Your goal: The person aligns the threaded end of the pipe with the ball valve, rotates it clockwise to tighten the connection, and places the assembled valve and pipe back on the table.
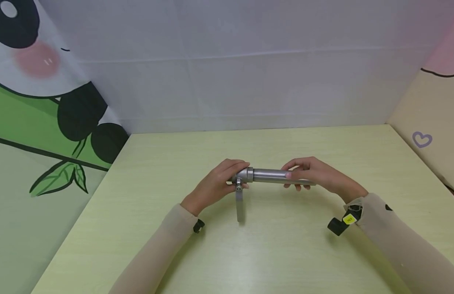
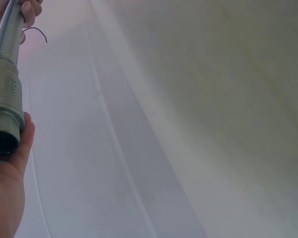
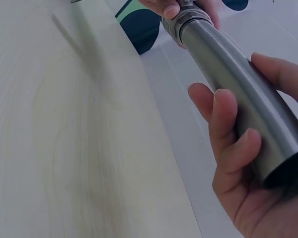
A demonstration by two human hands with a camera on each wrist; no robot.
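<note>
Left fingers [image 1: 235, 168] (partly hidden) seemingly round valve [image 2: 8, 88], right fingers [image 3: 223, 110] gripping pipe [image 1: 269, 175]

left wrist view's edge crops the valve [image 2: 9, 91].

Reads "1000" and seemingly "WOG" on valve [image 2: 7, 91], left wrist view, upper left. Illegible on yellow label [image 1: 349, 219], head view, lower right.

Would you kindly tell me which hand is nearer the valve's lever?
The left hand is nearer: it grips the ball valve just beside the lever; the right hand holds the metal pipe, farther to the right.
</note>
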